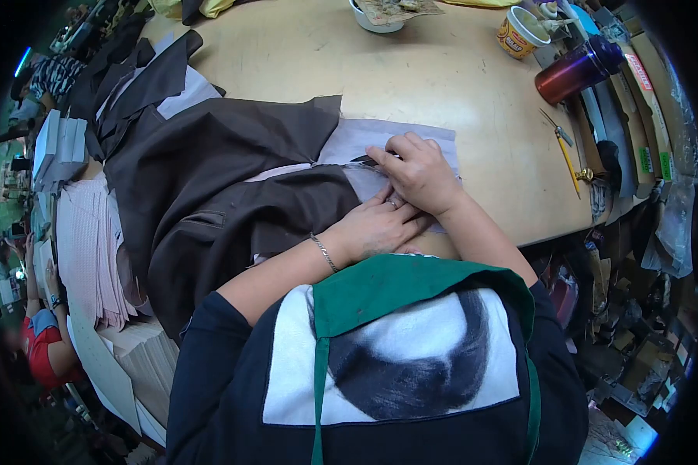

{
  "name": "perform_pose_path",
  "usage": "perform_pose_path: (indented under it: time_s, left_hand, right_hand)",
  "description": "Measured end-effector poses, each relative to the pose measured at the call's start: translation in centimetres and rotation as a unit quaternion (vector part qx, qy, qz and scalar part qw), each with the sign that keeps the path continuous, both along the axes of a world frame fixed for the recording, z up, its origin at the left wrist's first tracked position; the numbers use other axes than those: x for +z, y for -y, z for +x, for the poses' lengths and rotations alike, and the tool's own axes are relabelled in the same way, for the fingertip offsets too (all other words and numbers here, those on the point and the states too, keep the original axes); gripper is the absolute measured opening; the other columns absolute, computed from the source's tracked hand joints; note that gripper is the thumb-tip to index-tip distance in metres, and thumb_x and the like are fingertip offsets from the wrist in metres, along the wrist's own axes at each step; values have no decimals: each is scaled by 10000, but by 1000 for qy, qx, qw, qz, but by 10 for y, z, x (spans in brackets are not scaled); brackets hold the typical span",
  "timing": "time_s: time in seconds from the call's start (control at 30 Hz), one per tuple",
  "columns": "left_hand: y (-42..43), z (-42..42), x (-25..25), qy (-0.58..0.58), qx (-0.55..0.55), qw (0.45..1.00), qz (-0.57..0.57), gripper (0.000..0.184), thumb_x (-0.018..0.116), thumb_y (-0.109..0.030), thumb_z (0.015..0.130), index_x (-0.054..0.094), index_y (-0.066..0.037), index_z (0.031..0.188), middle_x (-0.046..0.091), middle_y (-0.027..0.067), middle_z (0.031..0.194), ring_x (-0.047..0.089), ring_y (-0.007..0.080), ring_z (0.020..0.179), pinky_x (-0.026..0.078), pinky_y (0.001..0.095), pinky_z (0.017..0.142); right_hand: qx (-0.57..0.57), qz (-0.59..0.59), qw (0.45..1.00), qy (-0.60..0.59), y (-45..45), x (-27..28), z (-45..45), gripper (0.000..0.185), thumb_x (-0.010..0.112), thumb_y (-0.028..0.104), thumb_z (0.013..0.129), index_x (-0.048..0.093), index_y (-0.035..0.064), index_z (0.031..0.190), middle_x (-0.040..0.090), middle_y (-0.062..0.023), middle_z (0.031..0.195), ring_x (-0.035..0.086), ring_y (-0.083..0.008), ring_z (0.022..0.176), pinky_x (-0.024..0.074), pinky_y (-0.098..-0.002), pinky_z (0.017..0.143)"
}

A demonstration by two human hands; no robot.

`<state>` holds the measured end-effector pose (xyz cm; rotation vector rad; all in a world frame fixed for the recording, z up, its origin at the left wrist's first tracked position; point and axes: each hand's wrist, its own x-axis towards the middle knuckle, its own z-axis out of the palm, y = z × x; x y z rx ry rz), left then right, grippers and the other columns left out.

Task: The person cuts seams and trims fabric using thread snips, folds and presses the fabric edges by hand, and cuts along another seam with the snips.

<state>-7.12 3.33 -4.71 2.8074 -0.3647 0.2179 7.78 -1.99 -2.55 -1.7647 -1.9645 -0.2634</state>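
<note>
Dark brown leather-like garment pieces (233, 155) with a pale lavender lining (395, 136) lie over the left and middle of the table. My right hand (425, 172) is closed around a small dark pointed tool (364, 160); its kind is mostly hidden by the fingers. The tool's tip is by the lining, where a slit runs between the brown panels. Just below, my left hand (378, 231) lies flat with its fingers stretched toward the right, against the lining and partly behind my right hand and wrist. A ring and a chain bracelet are on it.
At the upper right stand a yellow tub (520, 35) and a purple-red bottle (578, 71). A yellow pencil (568, 161) lies near the right edge. A bowl (376, 19) sits at the far side. Paper stacks (93, 240) are at left; another person in red (46, 349) is beyond.
</note>
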Motion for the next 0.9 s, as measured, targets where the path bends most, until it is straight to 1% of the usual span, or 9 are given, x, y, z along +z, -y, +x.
perform_pose_path:
  time_s: [0.23, 0.33, 0.43, 0.53, 0.57, 0.63, 0.73, 0.8, 0.9]
  left_hand:
    - [-1, 1, 4, -27, -4, 1000, 4, 553, 350, -477, 940, 484, -80, 1302, 493, 124, 1268, 455, 243, 1227, 254, 501, 1073]
    - [-1, 1, 3, -15, -6, 1000, -22, 534, 382, -450, 928, 489, -77, 1294, 498, 124, 1262, 463, 243, 1218, 259, 493, 1073]
    - [-2, 0, 5, -38, -8, 999, -39, 515, 404, -412, 914, 490, -70, 1290, 497, 128, 1258, 453, 248, 1233, 258, 483, 1079]
    - [-2, 1, 8, -42, -10, 999, -7, 521, 409, -386, 910, 470, -61, 1313, 472, 145, 1297, 421, 272, 1274, 250, 500, 1083]
    - [-1, 1, 7, -24, -7, 1000, -8, 517, 416, -369, 904, 468, -58, 1313, 467, 141, 1303, 422, 277, 1272, 272, 512, 1063]
    - [0, 2, 4, 12, -3, 1000, -9, 510, 430, -337, 892, 465, -53, 1314, 458, 133, 1314, 424, 289, 1267, 317, 535, 1025]
    - [-1, 2, 9, -51, -2, 998, -36, 575, 410, -399, 908, 408, -57, 1370, 378, 173, 1403, 351, 315, 1336, 306, 589, 1023]
    - [-1, 2, 10, -45, 1, 998, -34, 587, 400, -421, 911, 403, -60, 1373, 371, 174, 1408, 353, 319, 1334, 317, 599, 1012]
    - [-1, 1, 10, -38, 1, 999, -35, 598, 382, -450, 919, 398, -67, 1378, 370, 175, 1407, 359, 324, 1326, 318, 600, 1012]
  right_hand:
    - [7, -1, 998, -60, -9, -6, -3, 421, 671, 105, 699, 634, 172, 1114, 566, -21, 863, 565, -213, 802, 422, -359, 646]
    - [11, 9, 997, -76, -12, -8, -5, 408, 681, 89, 692, 643, 160, 1092, 567, -27, 846, 567, -218, 785, 427, -354, 643]
    - [8, 28, 996, -83, -16, -7, -7, 372, 691, 82, 699, 650, 139, 1064, 565, -34, 821, 566, -222, 760, 430, -348, 632]
    - [8, 61, 993, -103, -21, -5, -7, 353, 689, 68, 699, 655, 124, 1045, 561, -35, 804, 562, -224, 738, 431, -345, 622]
    - [8, 74, 991, -112, -23, -4, -6, 350, 686, 61, 697, 656, 120, 1041, 560, -35, 800, 560, -225, 731, 431, -344, 619]
    - [13, 63, 994, -91, -19, 4, 3, 377, 684, 55, 673, 657, 124, 1042, 559, -28, 807, 557, -218, 739, 430, -342, 627]
    - [0, 28, 999, -22, 1, 21, 17, 354, 656, 103, 685, 650, 158, 1035, 556, -5, 826, 560, -191, 768, 425, -341, 627]
    - [-8, -8, 1000, 29, 16, 26, 22, 358, 621, 150, 695, 647, 166, 1052, 550, 5, 855, 554, -179, 813, 421, -340, 640]
    - [-5, -14, 999, 37, 22, 25, 19, 345, 612, 178, 702, 648, 156, 1044, 549, -3, 859, 550, -183, 815, 420, -335, 646]
